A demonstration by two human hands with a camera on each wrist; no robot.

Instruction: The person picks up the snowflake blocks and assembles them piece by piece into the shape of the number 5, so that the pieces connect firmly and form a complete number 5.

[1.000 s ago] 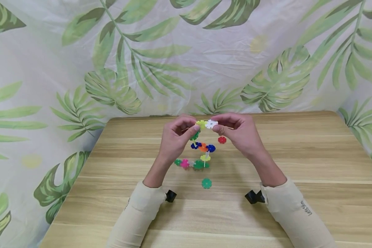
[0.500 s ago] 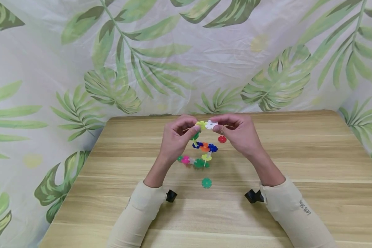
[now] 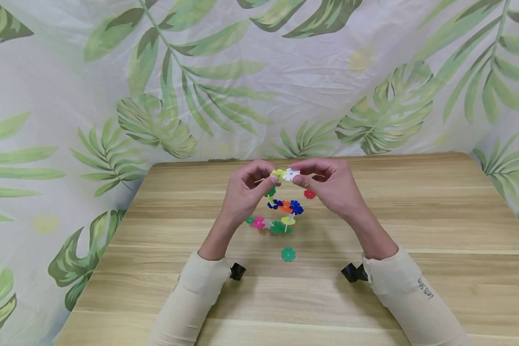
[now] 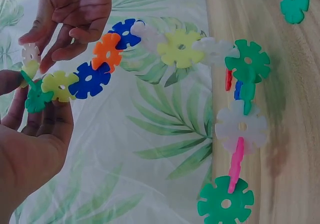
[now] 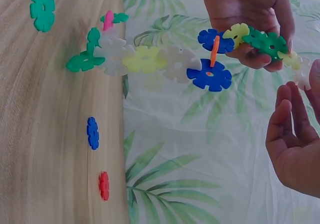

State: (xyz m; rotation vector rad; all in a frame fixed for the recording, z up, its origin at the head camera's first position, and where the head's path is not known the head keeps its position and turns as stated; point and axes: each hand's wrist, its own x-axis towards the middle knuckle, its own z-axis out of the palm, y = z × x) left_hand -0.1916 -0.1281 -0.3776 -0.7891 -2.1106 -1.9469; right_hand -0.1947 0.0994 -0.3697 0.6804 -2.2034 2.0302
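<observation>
Held up above the wooden table is a long chain of slotted snowflake discs. My left hand pinches the chain's upper end at a yellow disc, close to a green disc. A white disc is pinched between the thumb and fingers of my right hand, and its edge meets the yellow one. Below the hands hang blue discs, an orange disc, further pale and yellow discs, then green ones. The low end, with a pink disc, runs leftward close over the table.
Loose on the table lie a green disc nearer the body, a red disc and a blue disc farther back. A leaf-patterned cloth hangs behind the table.
Both hands keep their pinch and the joined yellow and white discs shift slightly left. The hanging part of the chain has swung a little to the right.
</observation>
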